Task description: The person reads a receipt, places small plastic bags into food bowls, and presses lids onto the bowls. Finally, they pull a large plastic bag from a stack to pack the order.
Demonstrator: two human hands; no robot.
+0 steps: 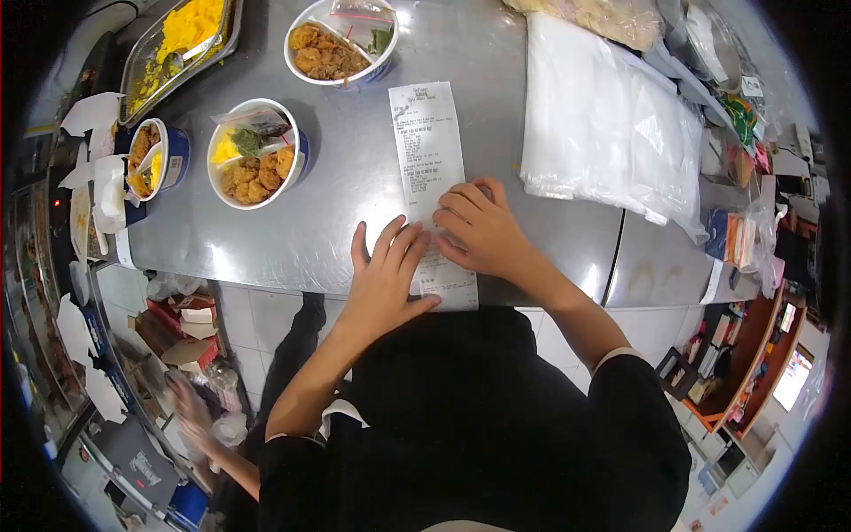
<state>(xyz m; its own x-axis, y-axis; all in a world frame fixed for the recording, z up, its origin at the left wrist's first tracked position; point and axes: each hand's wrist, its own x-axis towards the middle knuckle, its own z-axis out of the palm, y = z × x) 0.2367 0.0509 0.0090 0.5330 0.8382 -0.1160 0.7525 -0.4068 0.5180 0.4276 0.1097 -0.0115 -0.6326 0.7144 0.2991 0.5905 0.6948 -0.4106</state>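
Observation:
A long printed receipt (430,151) lies lengthwise on the steel table, its lower end at the front edge. My left hand (387,270) rests on the receipt's left side, fingers spread and thumb reaching across the paper. On the right side of the paper, my right hand (483,229) has its fingers apart and slightly bent, the tips touching it. Neither hand grips anything. Beyond my left hand stands a paper bowl (213,177) with fried chicken pieces, yellow food and a small packet. A second paper bowl (392,55) of similar food stands farther back.
A smaller tub (175,160) of food and a tray (226,55) of yellow food with a spoon are at the left. Stacked clear plastic bags (612,124) lie at the right. A co-worker's hands (191,417) show at lower left, near boxes.

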